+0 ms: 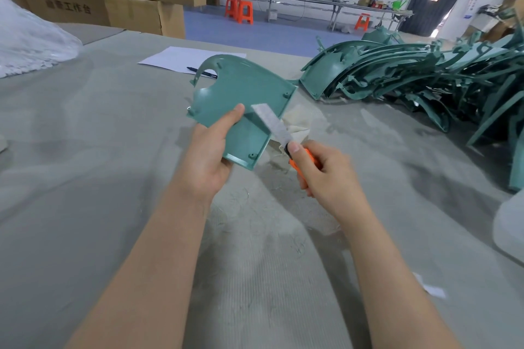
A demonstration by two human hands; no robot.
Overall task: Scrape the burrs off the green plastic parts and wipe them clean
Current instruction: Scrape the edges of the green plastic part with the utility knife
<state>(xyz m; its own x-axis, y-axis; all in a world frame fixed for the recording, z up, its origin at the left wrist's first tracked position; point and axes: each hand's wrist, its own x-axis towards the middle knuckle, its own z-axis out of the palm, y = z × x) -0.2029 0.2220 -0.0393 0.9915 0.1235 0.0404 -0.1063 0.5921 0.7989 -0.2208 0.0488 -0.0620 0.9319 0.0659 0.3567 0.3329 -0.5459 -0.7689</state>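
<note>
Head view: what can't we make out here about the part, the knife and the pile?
- Green part: its near-left edge, hidden by the left hand.
- Knife: most of the orange handle, hidden in the right hand; whether the blade touches the part is unclear.
- Burrs: too small to see.
- Cloth: mostly behind the part and blade.
- Pile of green parts: cut off by the right frame edge, so no count.

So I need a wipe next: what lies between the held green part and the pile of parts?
Head view: a crumpled pale cloth on the table.
</note>
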